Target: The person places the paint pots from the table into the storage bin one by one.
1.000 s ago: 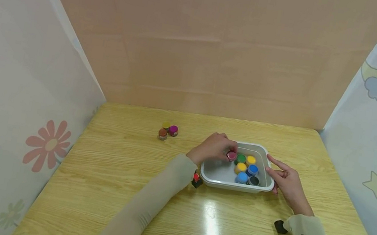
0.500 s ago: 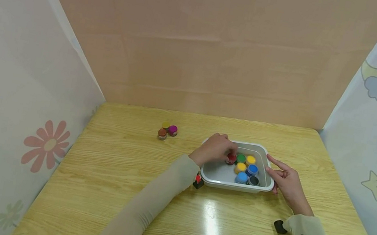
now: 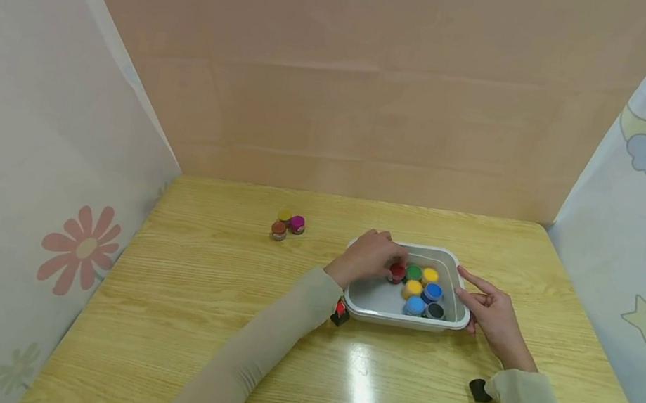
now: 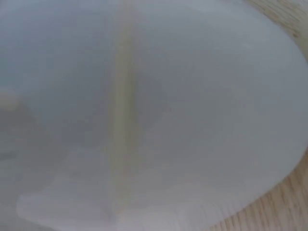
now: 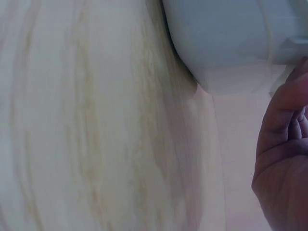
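In the head view my left hand (image 3: 369,259) reaches over the left part of a white plastic tray (image 3: 356,308) and pinches a small dark red paint pot (image 3: 397,273) inside it. Right of that pot are a green paint pot (image 3: 413,273), two yellow pots, a blue one (image 3: 432,292), a light blue one (image 3: 415,306) and a black one (image 3: 435,311). My right hand (image 3: 492,317) grips the tray's right end between thumb and fingers. The right wrist view shows curled fingers (image 5: 284,120) at the tray's side (image 5: 226,43). Only a blurred pale surface fills most of the left wrist view.
Left of the tray, three more pots stand close together on the wooden table (image 3: 186,293): a brown one (image 3: 279,230), a yellow one (image 3: 285,216) and a magenta one (image 3: 297,224). Patterned white panels flank the table, and a tan sheet (image 3: 316,86) closes off the back.
The dark red pot has moved slightly down into the tray beside the green one, its lid now facing up. My left fingers stay on it. The right hand and the tray have not visibly moved.
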`<state>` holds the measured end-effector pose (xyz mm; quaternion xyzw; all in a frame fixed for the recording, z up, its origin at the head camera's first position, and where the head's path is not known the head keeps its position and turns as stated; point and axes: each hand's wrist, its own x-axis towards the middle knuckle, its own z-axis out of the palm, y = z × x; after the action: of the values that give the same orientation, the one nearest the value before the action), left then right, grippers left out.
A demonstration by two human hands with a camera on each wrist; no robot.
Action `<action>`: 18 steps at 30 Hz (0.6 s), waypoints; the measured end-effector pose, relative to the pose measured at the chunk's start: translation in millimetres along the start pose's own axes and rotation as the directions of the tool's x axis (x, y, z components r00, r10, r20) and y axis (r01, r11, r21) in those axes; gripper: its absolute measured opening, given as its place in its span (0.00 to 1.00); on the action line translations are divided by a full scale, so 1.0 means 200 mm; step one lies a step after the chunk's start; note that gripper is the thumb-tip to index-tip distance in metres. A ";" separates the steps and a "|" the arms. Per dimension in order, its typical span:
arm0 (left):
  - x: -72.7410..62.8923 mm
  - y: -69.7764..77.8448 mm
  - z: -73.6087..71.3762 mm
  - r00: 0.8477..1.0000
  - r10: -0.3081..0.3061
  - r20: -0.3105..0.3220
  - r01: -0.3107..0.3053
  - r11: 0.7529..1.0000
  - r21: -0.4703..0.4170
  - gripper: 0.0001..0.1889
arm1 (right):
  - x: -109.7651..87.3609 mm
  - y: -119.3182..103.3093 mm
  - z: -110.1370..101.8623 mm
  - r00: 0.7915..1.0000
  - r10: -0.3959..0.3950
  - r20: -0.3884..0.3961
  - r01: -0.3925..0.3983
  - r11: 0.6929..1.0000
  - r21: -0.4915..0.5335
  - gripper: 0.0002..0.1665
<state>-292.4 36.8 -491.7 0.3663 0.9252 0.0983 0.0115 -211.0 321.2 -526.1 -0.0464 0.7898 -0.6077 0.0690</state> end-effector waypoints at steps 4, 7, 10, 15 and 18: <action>0.00 0.00 0.00 1.000 0.001 0.001 -0.001 1.000 0.002 0.12 | 0.00 0.00 0.00 1.000 -0.009 0.001 0.009 1.000 0.004 0.36; -0.01 0.00 -0.02 1.000 0.002 -0.002 -0.002 1.000 0.000 0.14 | 0.00 0.00 0.00 1.000 -0.016 0.006 0.016 1.000 0.007 0.36; -0.02 0.01 -0.04 1.000 0.000 -0.018 0.000 1.000 -0.008 0.15 | 0.00 0.00 0.00 1.000 -0.017 0.009 0.017 1.000 0.009 0.37; -0.05 -0.02 -0.09 0.995 -0.025 -0.093 0.020 0.998 -0.052 0.14 | 0.00 0.00 0.00 1.000 -0.010 0.010 0.010 1.000 0.008 0.37; -0.08 -0.06 -0.11 0.985 -0.043 -0.165 0.031 0.997 -0.074 0.15 | 0.00 -0.01 0.00 1.000 -0.005 0.008 0.005 1.000 0.000 0.37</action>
<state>-290.4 13.0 -473.1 0.3391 0.9254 0.1615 -0.0511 -210.5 321.1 -524.9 -0.0510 0.7894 -0.6076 0.0705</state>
